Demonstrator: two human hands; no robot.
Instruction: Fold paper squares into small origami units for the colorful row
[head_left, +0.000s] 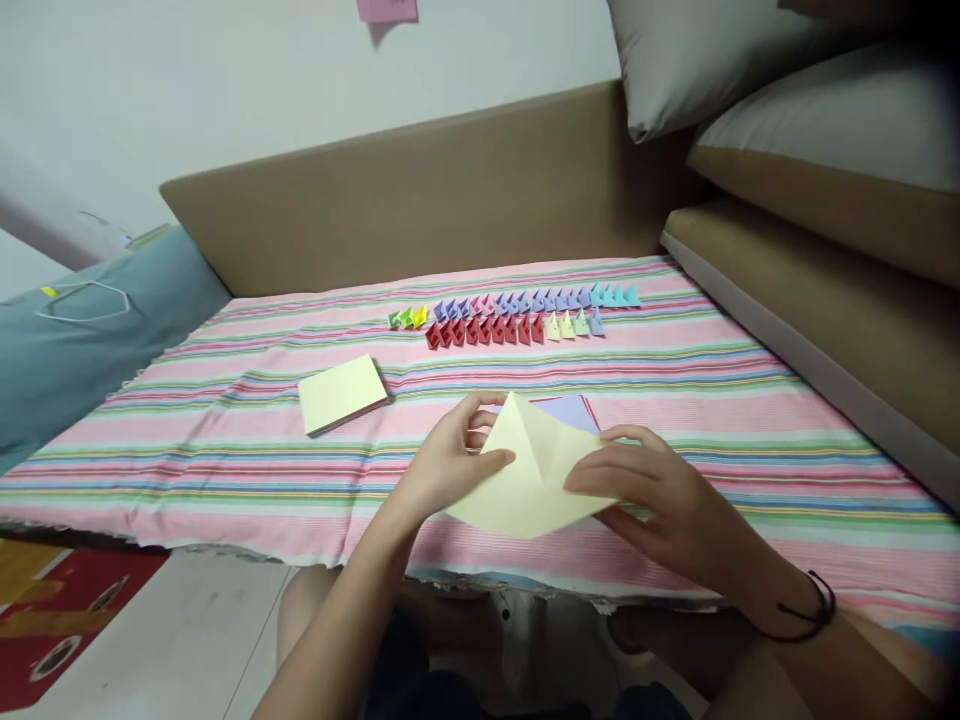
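Observation:
Between my two hands is a pale yellow sheet of paper [525, 500], creased and partly folded, with one corner pointing up and away from me. My left hand [461, 460] grips its left side, thumb on top and fingers behind. On the right side, my right hand [637, 485] holds the sheet with its fingers over the top; the thumb is partly hidden below. Just behind the sheet lie purple paper [566, 409] and a red-edged sheet under it, both mostly covered by the yellow one.
A stack of pale yellow paper [341, 393] lies to the left on the striped cloth [247, 440]. Farther back stand two rows of small folded paper boats [495, 330] in several colours. A brown backrest [420, 190] rises behind, with cushions [832, 130] at right.

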